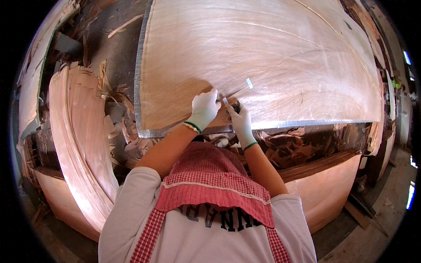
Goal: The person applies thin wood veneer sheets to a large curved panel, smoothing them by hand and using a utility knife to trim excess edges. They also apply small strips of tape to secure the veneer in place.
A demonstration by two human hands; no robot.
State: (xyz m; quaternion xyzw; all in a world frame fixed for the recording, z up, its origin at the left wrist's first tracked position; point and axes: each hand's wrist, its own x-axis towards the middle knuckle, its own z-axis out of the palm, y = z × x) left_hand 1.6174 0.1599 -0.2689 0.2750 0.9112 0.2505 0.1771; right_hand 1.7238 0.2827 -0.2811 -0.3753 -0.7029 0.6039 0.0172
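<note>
One End Covered, the Rest Left Open

We found the work partway along. The broad wood sheet [184, 57] lay flat in front of the person, with torn veneer scraps [291, 149] below its near edge. A white strip [249, 83] sat at the far end of what looked like a narrow split [237, 92], so we counted that spot as done. Between the strip and the hands the line appeared bare, and we judged that stretch left to do. The gloved left hand [205, 108] had its fingers curled closed at the near end. The gloved right hand [241, 125] gripped a small dark object [236, 106], too shadowed for us to identify, with a small white piece [225, 101] at its fingertips.
</note>
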